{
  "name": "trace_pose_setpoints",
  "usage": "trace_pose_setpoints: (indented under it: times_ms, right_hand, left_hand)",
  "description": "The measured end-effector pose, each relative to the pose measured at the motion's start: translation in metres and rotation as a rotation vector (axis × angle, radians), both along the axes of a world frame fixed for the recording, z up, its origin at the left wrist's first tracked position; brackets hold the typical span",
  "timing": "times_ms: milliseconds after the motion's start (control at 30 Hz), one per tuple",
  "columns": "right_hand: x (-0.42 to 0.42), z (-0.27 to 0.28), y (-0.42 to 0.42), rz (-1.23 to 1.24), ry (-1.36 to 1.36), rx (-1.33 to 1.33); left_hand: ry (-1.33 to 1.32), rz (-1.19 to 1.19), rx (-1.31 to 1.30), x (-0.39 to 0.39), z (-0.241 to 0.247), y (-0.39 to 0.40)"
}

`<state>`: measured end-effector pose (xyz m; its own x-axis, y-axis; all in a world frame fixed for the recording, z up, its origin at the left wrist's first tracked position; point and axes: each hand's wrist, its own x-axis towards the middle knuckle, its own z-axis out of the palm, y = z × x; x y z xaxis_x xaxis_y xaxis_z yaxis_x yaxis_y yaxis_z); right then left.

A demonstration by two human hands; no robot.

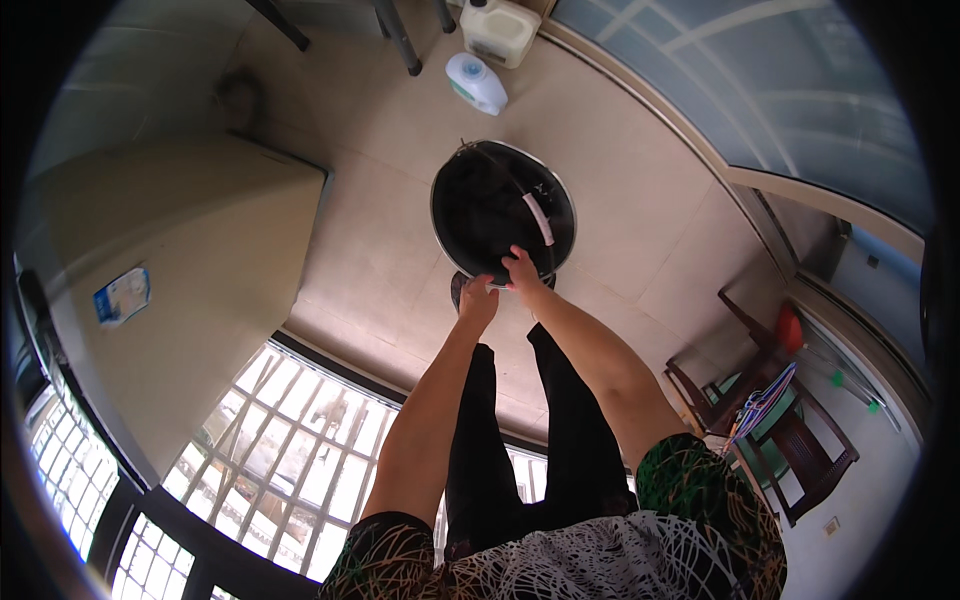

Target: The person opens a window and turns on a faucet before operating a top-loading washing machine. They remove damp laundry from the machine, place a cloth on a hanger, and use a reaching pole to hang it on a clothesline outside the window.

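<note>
A round black bucket [487, 202] with a pale rim stands on the floor just before my feet. Its thin wire handle carries a whitish grip [537, 219], which lies over the right part of the opening. The inside is dark, so I cannot make out what it holds. At the near rim is my left hand [478, 297], its fingertips by the edge; whether they grip it is unclear. Beside it, my right hand [523, 270] reaches over the rim with the fingers spread above the dark interior.
Beyond the bucket are a white-blue plastic bottle [480, 86] and a cream jerrycan [501, 31]. A large beige panel [217, 277] rises at left, above a barred window [300, 450]. Dark wooden chairs [806, 457] with clothes hangers [765, 401] stand right, below glass sliding doors [795, 90].
</note>
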<state>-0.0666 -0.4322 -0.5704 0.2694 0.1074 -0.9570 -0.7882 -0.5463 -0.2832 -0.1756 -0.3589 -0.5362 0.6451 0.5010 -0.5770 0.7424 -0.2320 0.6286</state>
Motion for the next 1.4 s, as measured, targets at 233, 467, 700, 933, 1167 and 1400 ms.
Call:
trace_pose_setpoints:
  times_ms: [233,467,700,933,1167,1400]
  right_hand:
    - [0.006,-0.056,0.022,-0.262,0.046,-0.013]
    - [-0.016,-0.019,0.017,-0.519,0.012,0.237]
    - [-0.032,0.099,0.011,-0.373,-0.098,0.286]
    - [-0.033,0.204,-0.024,0.575,-0.871,0.041]
    - [-0.019,0.322,-0.023,0.579,-1.245,0.142]
    - [0.004,0.448,-0.061,0.220,-0.876,0.469]
  left_hand:
    - [0.123,0.044,-0.156,-0.008,-0.058,0.001]
    - [-0.007,0.116,-0.066,-0.001,-0.049,0.001]
    - [-0.202,0.144,-0.002,-0.015,0.007,0.009]
    - [-0.356,0.004,-0.016,-0.012,0.149,0.044]
    - [-0.600,-0.431,0.130,0.021,0.317,0.055]
    - [-0.716,-0.794,0.101,0.054,0.430,0.064]
